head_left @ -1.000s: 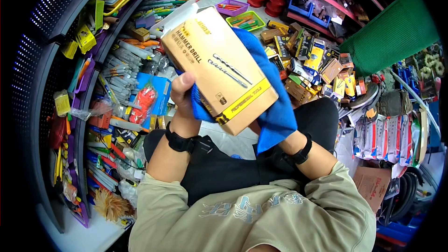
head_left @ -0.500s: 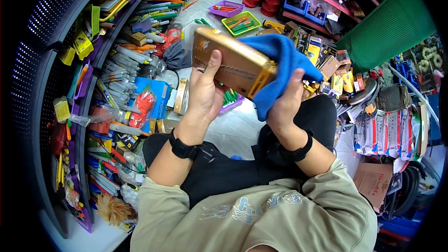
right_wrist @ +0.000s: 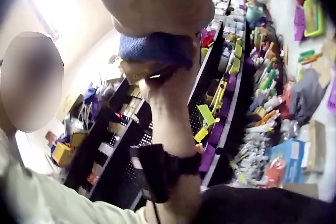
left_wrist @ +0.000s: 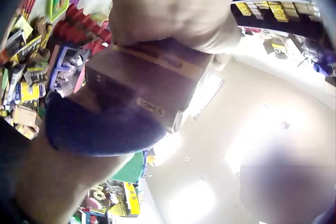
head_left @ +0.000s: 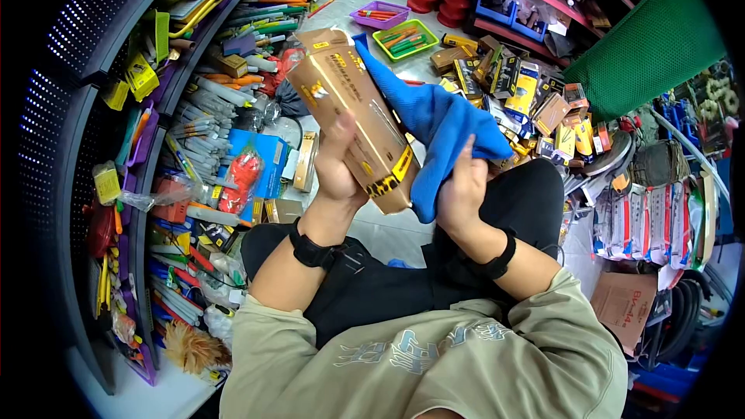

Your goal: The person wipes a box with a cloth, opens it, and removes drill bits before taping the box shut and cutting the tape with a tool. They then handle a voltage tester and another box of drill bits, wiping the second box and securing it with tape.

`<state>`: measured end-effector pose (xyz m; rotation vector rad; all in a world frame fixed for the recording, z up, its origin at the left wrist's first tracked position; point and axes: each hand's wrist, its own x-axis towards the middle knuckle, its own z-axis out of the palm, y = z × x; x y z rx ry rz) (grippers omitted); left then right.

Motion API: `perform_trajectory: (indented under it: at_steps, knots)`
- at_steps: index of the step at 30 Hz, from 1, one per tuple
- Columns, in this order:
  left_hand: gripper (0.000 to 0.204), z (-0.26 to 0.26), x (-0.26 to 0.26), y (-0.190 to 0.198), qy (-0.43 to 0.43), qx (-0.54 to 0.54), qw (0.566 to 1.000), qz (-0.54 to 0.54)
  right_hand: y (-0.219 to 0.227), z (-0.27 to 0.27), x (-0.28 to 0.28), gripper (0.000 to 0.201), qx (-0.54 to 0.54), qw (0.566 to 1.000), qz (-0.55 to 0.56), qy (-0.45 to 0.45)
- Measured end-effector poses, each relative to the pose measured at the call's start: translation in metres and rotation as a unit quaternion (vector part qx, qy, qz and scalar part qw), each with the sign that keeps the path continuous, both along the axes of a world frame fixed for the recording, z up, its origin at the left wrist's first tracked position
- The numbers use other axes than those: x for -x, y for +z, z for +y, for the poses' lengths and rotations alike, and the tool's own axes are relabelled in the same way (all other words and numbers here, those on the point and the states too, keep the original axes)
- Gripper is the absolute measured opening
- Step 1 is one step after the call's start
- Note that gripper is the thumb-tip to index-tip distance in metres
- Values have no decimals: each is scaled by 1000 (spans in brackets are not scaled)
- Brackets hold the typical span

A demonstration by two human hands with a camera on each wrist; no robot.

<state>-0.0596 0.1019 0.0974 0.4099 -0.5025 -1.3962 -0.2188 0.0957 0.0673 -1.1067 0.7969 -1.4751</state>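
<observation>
Beside shelving (head_left: pixel 105 43), the left hand (head_left: pixel 339 169) grips the box (head_left: pixel 369 120) between thumb and fingers; the right hand (head_left: pixel 463 195) holds blue cloth (head_left: pixel 423 112) alongside.

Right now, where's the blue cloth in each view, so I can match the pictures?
Head: cloth near the centre, right of the box.
Left wrist: cloth left of centre, below the box.
Right wrist: cloth upper centre.
Shared landmark: lime tray, upper centre in head, top left in left wrist, top right in right wrist.
</observation>
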Motion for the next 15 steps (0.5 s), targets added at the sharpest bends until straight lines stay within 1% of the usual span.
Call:
perform_trajectory:
  at_steps: [1, 2, 3, 4, 6, 7, 8, 10, 11, 12, 14, 15]
  knots:
    - [64, 0, 0, -7, 28, 23, 995, -89, -1, -3, 6, 46, -9, 999, -38, -5]
    - [67, 0, -2, -11, 56, 46, 981, -178, -1, -5, 9, 47, -18, 997, -77, -10]
    - [74, -2, -5, -11, 61, 75, 969, -226, 16, -3, 5, 53, 2, 996, -78, -43]
    - [87, -1, -5, -10, 74, 84, 947, -300, 21, -5, 18, 59, 65, 995, 65, -46]
    - [101, -1, -3, -6, 94, 154, 886, -427, 42, -5, 30, 56, 154, 985, 2, 74]
    - [114, -1, -1, -5, 75, 122, 902, -408, 53, -2, 21, 56, 166, 984, -21, 60]
    - [122, -7, -1, -15, 130, 222, 814, -521, 69, -12, 29, 50, 193, 974, 38, 114]
    - [128, -1, -2, -3, 125, 280, 736, -603, 99, -21, 31, 43, 185, 955, 116, 203]
    - [127, 0, -3, 1, 64, 286, 735, -611, 114, -29, 24, 34, 186, 953, 119, 208]
    - [119, 1, -1, -2, 57, 277, 751, -597, 133, -41, 33, 31, 179, 913, 230, 284]
    - [100, -3, -3, -6, 19, 286, 742, -605, 148, -50, 29, 31, 207, 887, 273, 309]
    - [92, -4, -6, -5, 25, 301, 720, -625, 149, -47, 29, 31, 176, 884, 294, 319]
